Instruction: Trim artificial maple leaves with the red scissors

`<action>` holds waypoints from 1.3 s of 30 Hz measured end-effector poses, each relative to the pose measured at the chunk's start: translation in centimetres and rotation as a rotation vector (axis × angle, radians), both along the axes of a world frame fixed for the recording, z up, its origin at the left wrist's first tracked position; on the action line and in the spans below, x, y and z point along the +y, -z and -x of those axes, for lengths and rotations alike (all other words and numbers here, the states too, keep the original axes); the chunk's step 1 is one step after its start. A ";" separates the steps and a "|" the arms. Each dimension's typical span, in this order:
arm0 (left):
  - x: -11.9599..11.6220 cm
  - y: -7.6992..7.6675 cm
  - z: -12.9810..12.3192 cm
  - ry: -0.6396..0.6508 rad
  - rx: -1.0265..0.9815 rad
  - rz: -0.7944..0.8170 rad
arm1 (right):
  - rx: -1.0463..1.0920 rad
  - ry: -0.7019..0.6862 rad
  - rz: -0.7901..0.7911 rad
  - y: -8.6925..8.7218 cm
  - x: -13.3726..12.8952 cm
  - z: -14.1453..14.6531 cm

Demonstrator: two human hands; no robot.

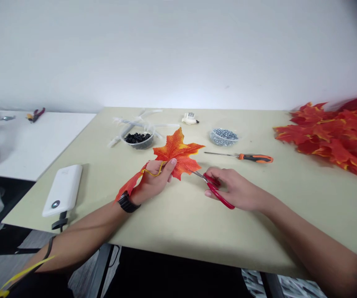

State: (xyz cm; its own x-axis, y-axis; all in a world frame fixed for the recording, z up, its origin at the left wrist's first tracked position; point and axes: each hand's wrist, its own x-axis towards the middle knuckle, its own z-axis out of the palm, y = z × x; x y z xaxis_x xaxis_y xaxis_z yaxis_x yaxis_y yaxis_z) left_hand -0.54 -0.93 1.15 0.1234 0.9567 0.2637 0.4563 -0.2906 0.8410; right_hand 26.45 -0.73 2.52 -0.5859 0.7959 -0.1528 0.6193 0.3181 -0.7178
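My left hand (158, 178) pinches an orange-red artificial maple leaf (178, 151) between thumb and fingers, above the middle of the table. A yellow stem or cord curves over that hand, and a second red leaf (131, 182) hangs by the wrist. In my right hand (234, 188) is a pair of scissors (217, 192) with red handles, its fingers in the loops. The metal blades point left and reach the leaf's lower right edge. Part of the tips is hidden at the leaf, so I cannot tell whether they cut into it.
Behind the leaf stand a tub of black parts (139, 138) and a tub of silvery pieces (224, 136). A screwdriver (252, 158) lies to the right, below a pile of red leaves (336, 136). A white power bank (63, 188) rests at left. Pliers (36, 116) lie on the neighbouring white table.
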 end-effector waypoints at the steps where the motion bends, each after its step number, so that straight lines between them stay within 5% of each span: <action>1: -0.1 0.0 -0.1 0.003 -0.001 0.003 | 0.005 0.000 0.015 0.0 0.0 0.0; 11: -0.6 1.0 -0.1 0.077 0.080 0.089 | 0.044 -0.006 0.031 0.0 0.0 0.0; 23: -0.3 1.6 0.0 0.015 0.085 0.091 | 0.127 0.050 0.141 0.7 0.0 0.2; 39: 0.7 1.6 -0.6 0.026 -0.087 0.129 | 0.034 0.077 -0.119 2.1 0.2 -0.3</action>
State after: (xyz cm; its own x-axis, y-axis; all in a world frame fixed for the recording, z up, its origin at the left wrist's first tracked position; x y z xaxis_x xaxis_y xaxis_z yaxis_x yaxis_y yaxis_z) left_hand 0.07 -0.19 -0.42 0.1310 0.9800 0.1497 0.3741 -0.1887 0.9080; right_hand 26.76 -0.49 0.47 -0.5258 0.8498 -0.0358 0.6212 0.3549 -0.6986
